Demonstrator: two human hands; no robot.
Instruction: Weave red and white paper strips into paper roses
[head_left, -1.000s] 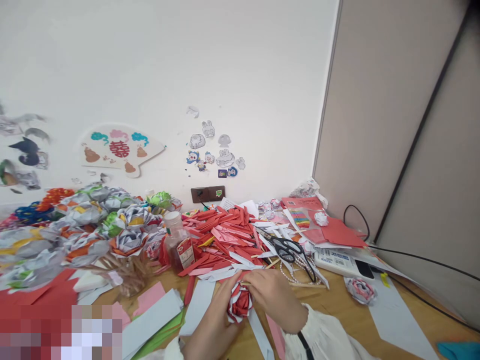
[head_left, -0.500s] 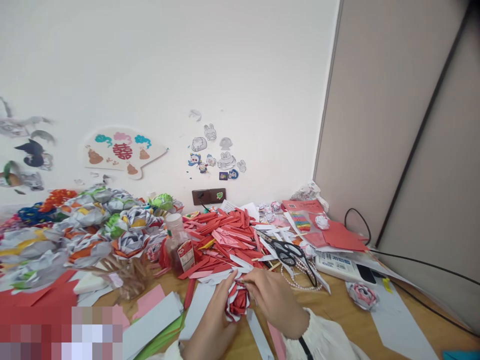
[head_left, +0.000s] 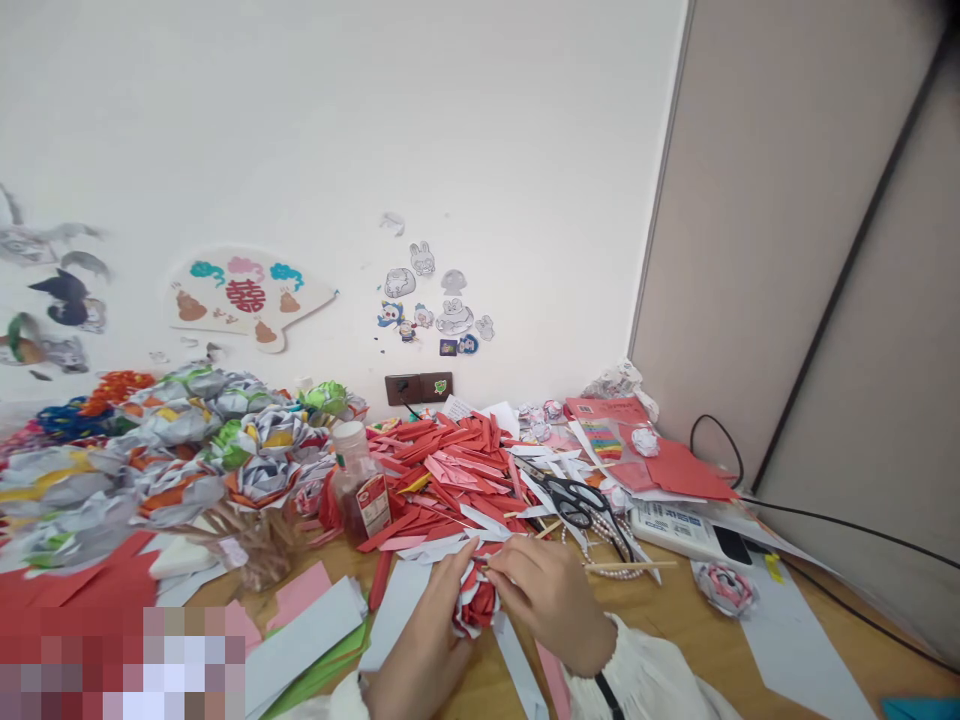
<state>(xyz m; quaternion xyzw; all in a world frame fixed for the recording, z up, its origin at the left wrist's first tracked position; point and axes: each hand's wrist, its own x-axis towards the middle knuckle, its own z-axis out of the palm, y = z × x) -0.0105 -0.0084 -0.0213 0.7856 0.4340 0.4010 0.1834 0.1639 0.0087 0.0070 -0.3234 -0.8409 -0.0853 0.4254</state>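
A red-and-white paper flower [head_left: 475,603] rests in my left hand [head_left: 429,640], with the fingers curled around its left side. My right hand [head_left: 551,600] pinches a thin wooden stick [head_left: 634,566], which sticks out to the right behind the hand. The stick's other end shows at my right fingertips, against the flower's upper right edge. White paper strips [head_left: 519,665] lie on the table just under and beside the flower. Behind both hands is a heap of folded red and pink paper pieces [head_left: 457,465].
Black-handled scissors [head_left: 574,500] and a bead string [head_left: 600,570] lie right of the heap. A glass jar [head_left: 356,490] stands left of it. Many finished paper flowers [head_left: 262,480] crowd the left side. Another paper flower [head_left: 724,588] and a white box [head_left: 679,535] sit at right.
The wooden stick now shows extending right of my right hand, where it was not visible before. My hands have barely shifted, and the left still holds the flower.
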